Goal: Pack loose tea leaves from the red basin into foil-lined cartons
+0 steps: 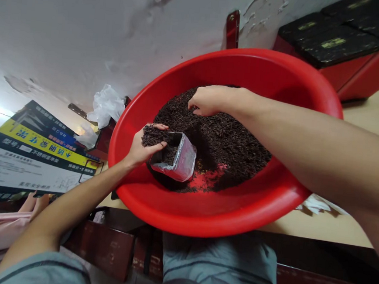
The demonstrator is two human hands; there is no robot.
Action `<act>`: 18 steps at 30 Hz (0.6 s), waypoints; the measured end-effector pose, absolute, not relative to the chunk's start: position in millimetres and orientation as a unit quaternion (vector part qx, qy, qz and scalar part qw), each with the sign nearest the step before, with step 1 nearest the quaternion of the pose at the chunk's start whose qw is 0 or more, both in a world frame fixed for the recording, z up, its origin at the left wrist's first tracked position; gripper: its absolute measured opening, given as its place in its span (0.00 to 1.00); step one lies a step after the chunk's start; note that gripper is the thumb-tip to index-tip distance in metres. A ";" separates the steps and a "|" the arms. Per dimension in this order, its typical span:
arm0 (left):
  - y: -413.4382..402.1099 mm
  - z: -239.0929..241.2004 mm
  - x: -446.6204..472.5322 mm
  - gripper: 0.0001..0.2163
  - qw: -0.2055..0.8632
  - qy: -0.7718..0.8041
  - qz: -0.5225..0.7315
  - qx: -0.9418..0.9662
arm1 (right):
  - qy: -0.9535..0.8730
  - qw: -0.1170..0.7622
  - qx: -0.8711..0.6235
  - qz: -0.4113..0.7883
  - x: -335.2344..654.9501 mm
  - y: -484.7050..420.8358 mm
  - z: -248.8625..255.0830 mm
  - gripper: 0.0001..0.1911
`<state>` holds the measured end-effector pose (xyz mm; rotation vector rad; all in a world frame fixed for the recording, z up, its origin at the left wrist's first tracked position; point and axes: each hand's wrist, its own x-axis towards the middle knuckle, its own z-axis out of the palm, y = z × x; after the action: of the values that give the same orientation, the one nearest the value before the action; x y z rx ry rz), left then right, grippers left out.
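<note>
A large red plastic basin (236, 215) holds a spread of dark, thin loose leaves (242, 137) that look like tea. My left hand (148, 145) is cupped around a heap of these leaves at the mouth of a small square box (184, 159) wrapped in clear film. The box lies tilted inside the basin, its opening toward that hand, with dark leaves inside. Over the far part of the leaf pile, my right hand (209, 100) is closed with its fingers curled downward. What lies inside those fingers is hidden.
Black-topped red boxes (344, 45) stand at the back right, beside the basin on a pale wooden table (333, 227). White crumpled plastic (105, 104) and a printed carton (41, 152) are at the left. A peeling wall (86, 33) rises behind. Another person's pink clothing (1, 232) shows at lower left.
</note>
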<state>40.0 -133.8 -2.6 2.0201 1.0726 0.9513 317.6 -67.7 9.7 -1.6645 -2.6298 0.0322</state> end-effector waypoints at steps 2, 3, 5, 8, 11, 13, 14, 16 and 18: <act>-135.2 0.5 38.4 0.21 0.318 0.422 0.325 0.785 | -0.843 0.001 -0.538 0.008 316.9 -67.4 8.0 0.21; -135.4 1.6 38.0 0.21 0.316 0.427 0.302 0.791 | -0.842 -0.003 -0.539 0.006 316.8 -67.1 7.2 0.21; -134.6 2.9 37.4 0.22 0.291 0.423 0.250 0.821 | -0.842 -0.003 -0.539 0.004 317.5 -65.5 5.4 0.21; -128.1 5.0 35.3 0.32 0.217 0.392 0.182 0.875 | -0.845 0.011 -0.535 0.004 319.8 -60.0 1.3 0.20; -110.2 11.0 31.4 0.49 0.232 0.390 0.112 0.884 | -0.845 0.025 -0.534 0.003 322.1 -52.9 -3.7 0.20; -90.9 16.0 29.6 0.56 0.293 0.411 0.068 0.861 | -0.846 0.030 -0.532 -0.002 323.5 -49.2 -6.4 0.20; -79.9 17.4 29.6 0.56 0.325 0.432 0.060 0.839 | -0.847 0.032 -0.530 -0.006 324.4 -47.7 -7.6 0.21; -58.8 15.1 32.3 0.49 0.356 0.510 0.078 0.779 | -0.851 0.036 -0.524 -0.012 326.5 -45.4 -9.7 0.21; -44.3 3.6 38.0 0.40 0.304 0.610 0.129 0.720 | -0.855 0.040 -0.517 -0.013 329.4 -43.5 -11.7 0.21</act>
<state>38.0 -44.3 3.6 1.9085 1.6148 0.3422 329.4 -43.5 -11.7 -1.5845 -2.6196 -0.0410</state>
